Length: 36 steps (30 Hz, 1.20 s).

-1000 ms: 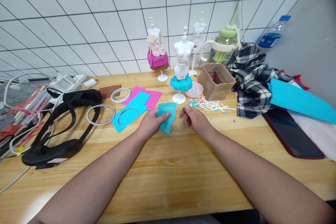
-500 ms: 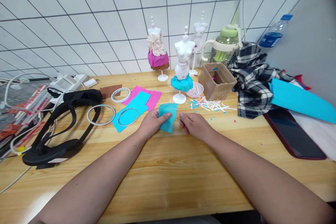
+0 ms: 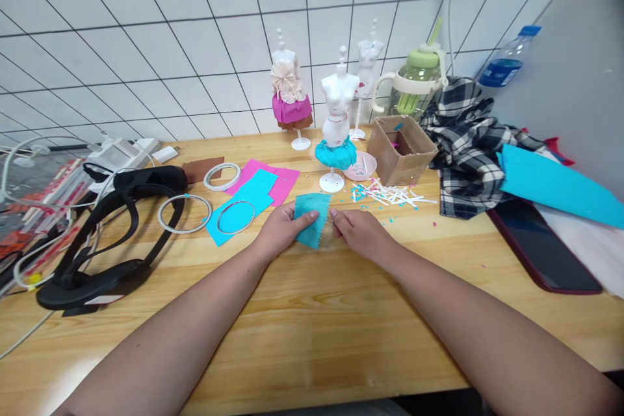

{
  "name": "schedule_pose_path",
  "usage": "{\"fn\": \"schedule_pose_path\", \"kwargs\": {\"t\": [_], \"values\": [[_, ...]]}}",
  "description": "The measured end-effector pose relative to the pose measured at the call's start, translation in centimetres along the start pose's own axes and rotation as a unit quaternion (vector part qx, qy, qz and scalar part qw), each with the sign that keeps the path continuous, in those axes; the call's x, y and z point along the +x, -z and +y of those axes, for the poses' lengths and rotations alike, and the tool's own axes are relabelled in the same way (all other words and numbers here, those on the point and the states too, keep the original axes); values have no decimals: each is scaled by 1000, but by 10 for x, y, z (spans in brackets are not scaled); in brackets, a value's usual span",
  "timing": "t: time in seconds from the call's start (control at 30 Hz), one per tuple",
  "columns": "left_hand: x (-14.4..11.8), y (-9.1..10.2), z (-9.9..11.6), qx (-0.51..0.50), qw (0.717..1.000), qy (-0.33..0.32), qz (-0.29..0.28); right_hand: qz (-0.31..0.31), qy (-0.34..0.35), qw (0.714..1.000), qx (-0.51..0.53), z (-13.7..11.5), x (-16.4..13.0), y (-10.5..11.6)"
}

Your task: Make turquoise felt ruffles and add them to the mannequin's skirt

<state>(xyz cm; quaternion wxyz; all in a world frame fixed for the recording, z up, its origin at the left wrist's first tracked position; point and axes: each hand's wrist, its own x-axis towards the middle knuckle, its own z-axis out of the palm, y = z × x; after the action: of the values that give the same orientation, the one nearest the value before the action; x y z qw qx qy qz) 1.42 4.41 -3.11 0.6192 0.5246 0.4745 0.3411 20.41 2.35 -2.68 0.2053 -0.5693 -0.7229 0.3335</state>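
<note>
While the left hand (image 3: 279, 231) pinches the small teal felt piece (image 3: 311, 219) against the wooden table (image 3: 312, 338), the right hand (image 3: 358, 233), fingers closed at its right edge, lies just beside it, holding what cannot be told.

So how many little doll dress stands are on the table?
3. One white mannequin in a teal skirt stands nearest the hands, one in a pink skirt is behind on the left, and a bare white one stands by the wall.
</note>
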Motion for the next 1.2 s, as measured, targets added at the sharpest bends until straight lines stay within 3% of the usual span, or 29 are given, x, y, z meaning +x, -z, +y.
{"fn": "schedule_pose_path", "kwargs": {"t": [0.6,1.2], "values": [[2,4,-3,29,1000,-1,-13,4,17,998,-58,-1,2,2],[2,4,-2,15,999,12,-37,-25,-16,999,-14,4,2,8]]}}
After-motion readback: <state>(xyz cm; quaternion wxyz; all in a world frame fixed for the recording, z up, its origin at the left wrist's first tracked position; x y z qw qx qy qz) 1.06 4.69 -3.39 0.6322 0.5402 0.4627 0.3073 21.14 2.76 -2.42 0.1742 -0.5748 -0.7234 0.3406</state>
